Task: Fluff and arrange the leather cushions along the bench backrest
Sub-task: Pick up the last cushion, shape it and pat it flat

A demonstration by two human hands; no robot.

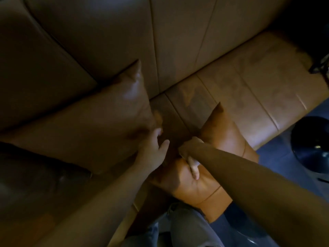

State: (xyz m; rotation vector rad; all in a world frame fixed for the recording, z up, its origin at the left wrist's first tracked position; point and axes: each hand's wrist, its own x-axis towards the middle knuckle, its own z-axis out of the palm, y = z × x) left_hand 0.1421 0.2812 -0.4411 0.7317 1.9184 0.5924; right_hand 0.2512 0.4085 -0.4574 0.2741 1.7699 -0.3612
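Observation:
A large tan leather cushion (99, 122) leans against the bench backrest (110, 41) at the left. My left hand (154, 148) rests flat on its right edge, fingers spread. A second, more orange leather cushion (219, 139) stands tilted on the bench seat (249, 90) near the front edge. My right hand (191, 154) is closed on that cushion's left edge, thumb pressed over its face. A darker cushion (41, 175) lies low at the far left.
The seat stretches to the right along the backrest. A dark round table base or stool (311, 145) stands on the blue floor at the right. My legs in grey trousers (178, 227) are against the seat's front edge.

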